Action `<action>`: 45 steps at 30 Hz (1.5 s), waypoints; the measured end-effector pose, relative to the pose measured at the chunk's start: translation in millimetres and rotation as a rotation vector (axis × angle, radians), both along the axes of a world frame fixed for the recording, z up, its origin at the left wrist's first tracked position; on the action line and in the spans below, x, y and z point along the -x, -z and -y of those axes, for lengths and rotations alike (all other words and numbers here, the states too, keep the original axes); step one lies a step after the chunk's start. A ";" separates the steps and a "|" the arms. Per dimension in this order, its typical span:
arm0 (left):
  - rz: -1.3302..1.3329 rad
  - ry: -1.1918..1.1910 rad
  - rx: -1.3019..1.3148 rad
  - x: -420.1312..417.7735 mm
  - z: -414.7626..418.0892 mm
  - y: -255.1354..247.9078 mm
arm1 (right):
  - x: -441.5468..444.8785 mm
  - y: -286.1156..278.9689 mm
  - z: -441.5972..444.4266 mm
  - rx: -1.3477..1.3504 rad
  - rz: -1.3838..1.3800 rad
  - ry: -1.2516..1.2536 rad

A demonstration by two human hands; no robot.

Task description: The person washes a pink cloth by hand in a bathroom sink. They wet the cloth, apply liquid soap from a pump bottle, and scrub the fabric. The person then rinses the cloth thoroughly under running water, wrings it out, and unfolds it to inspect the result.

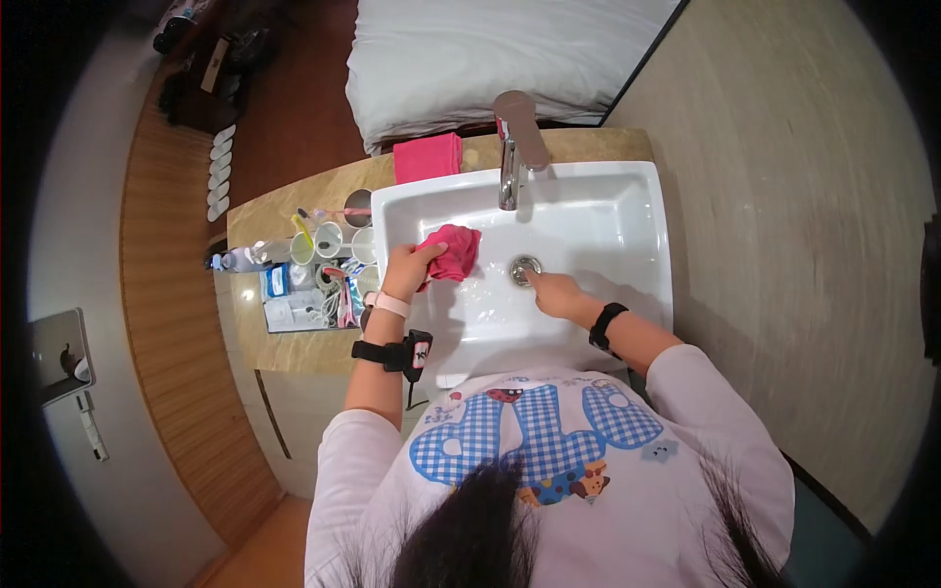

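A white rectangular washbasin [588, 339] lies before me. My left hand [412, 270] grips a crumpled pink cloth [455, 253] over the basin's left part. With a finger extended, my right hand [559, 294] touches the metal drain stopper [525, 270] near the basin's middle; it holds nothing that I can see. A chrome faucet [509, 176] stands at the far rim, and no water is seen running from it. Behind the far left rim lies a folded pink cloth [428, 158] on the stone countertop [309, 192].
Left of the basin stand several cups [328, 239] with toothbrushes, plastic bottles [242, 259] and a tray [294, 331] of small toiletries. A wall panel [764, 206] rises on the right. A bed with white bedding [470, 66] lies beyond the counter.
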State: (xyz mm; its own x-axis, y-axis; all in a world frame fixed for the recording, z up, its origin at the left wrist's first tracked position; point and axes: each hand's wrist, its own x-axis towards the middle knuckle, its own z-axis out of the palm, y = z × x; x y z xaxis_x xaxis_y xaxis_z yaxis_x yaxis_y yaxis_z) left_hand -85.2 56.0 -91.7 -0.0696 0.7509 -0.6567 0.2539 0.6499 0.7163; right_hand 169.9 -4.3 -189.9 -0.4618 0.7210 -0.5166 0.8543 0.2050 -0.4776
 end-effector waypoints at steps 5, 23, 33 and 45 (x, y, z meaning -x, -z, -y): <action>0.101 -0.052 -0.023 -5.2 15.0 -0.3 | 3.9 11.8 9.1 0.034 0.005 0.020; 0.168 -0.106 -0.067 -19.2 62.2 -34.6 | 19.5 29.1 2.3 0.365 -0.253 0.345; 0.107 -0.045 -0.080 -28.8 67.9 -31.7 | -0.5 8.0 -2.4 -0.056 0.072 0.002; 0.208 -0.121 -0.041 -23.7 78.5 -19.1 | 38.3 27.6 -3.4 0.342 -0.098 0.122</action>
